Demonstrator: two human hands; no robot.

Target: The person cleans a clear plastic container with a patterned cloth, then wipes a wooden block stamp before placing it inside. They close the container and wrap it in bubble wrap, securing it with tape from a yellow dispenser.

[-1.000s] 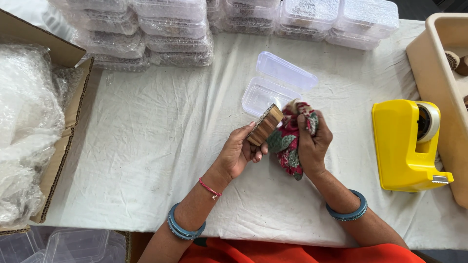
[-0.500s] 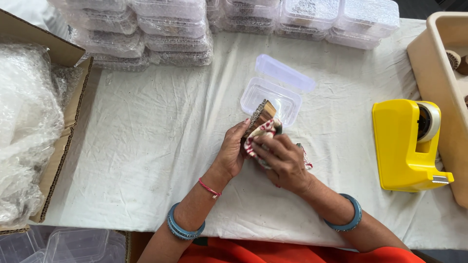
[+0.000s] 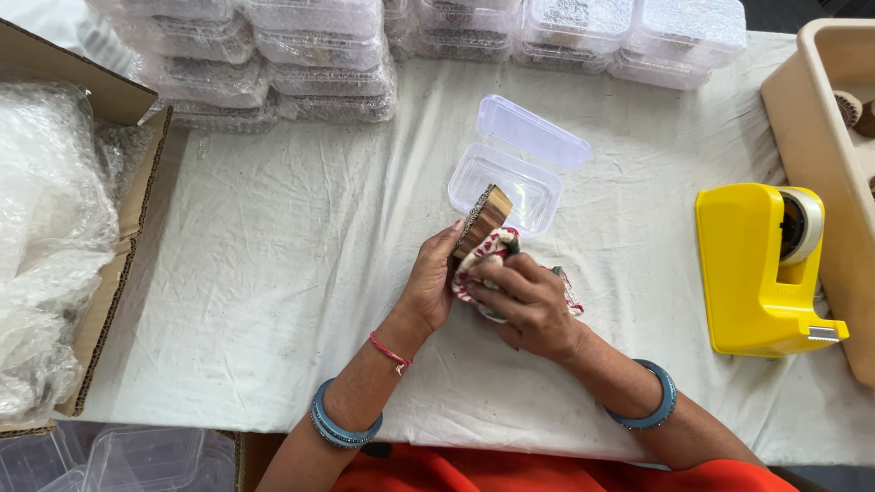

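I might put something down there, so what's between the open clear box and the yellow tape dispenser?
In the head view, only bare white tablecloth lies between the open clear box and the yellow tape dispenser.

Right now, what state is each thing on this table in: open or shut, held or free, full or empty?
Wooden block: held in left hand, tilted.
Patterned cloth: pressed against the block by right hand.
Clear box: open, lid back, empty.
Stacked boxes: shut, filled.
Tape dispenser: upright, untouched.
Cardboard carton: open, holding bubble wrap.
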